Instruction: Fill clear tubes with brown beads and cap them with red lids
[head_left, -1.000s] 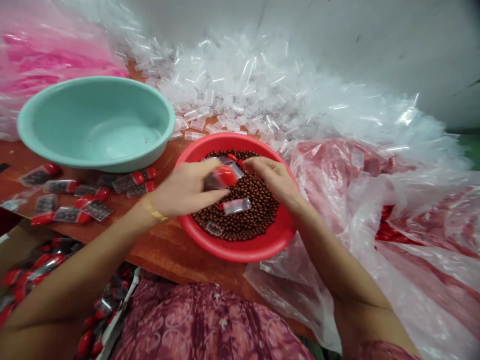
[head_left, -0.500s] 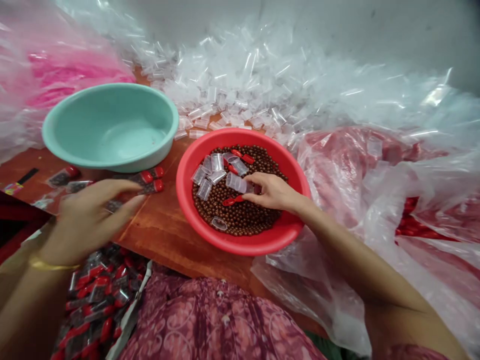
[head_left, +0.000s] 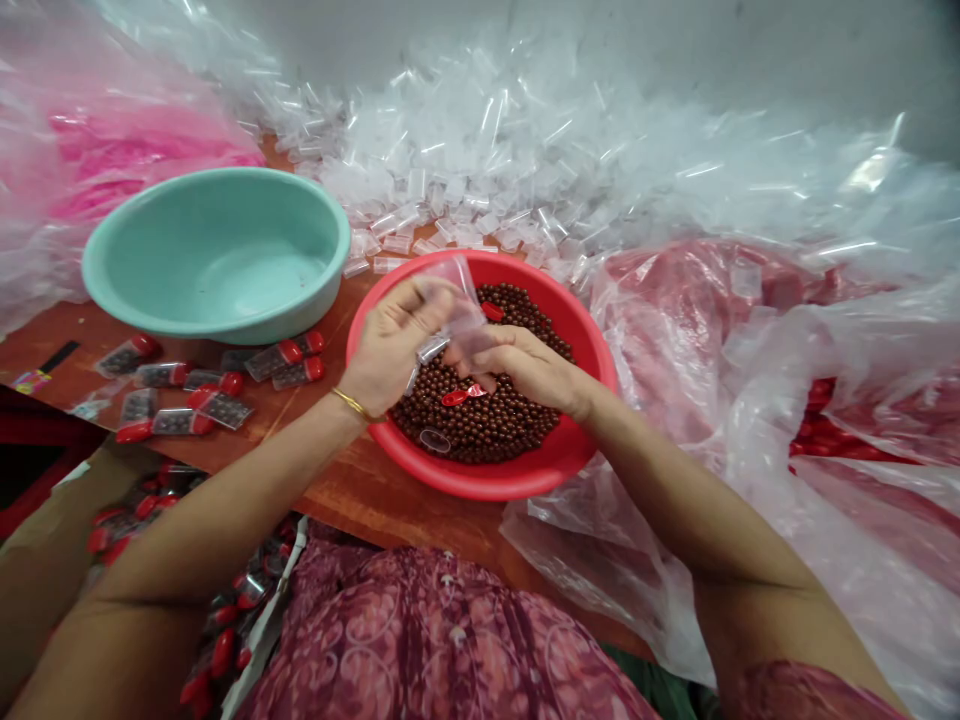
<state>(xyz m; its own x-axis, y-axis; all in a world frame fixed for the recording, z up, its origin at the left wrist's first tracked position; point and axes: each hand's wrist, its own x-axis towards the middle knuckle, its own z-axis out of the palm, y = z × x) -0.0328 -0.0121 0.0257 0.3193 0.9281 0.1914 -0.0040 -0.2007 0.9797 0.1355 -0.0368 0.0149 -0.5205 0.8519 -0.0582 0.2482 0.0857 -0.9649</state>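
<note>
My left hand (head_left: 397,335) is closed on a clear plastic container (head_left: 459,275), its outline smeared by motion. Meeting it over the red basin (head_left: 480,485), my right hand (head_left: 521,362) has its fingers closed around clear plastic too; I cannot make out whether it is the same piece. Below them, small brown balls (head_left: 510,430) fill the basin's bottom. A red scoop (head_left: 454,398) lies on the balls, near a clear oval container (head_left: 435,441). Another red piece (head_left: 492,311) rests farther back. My left hand partly hides other clear containers.
A turquoise basin (head_left: 217,190) stands at the left. Filled containers with red caps (head_left: 225,408) lie in front of it; more fill a box (head_left: 247,590) below the table edge. A heap of clear containers (head_left: 480,150) covers the back. Plastic bags with red contents (head_left: 675,300) crowd the right.
My left hand has moved right, from the capped containers to above the red basin, and now grips clear plastic. My right hand stays over the basin with its clear container raised slightly.
</note>
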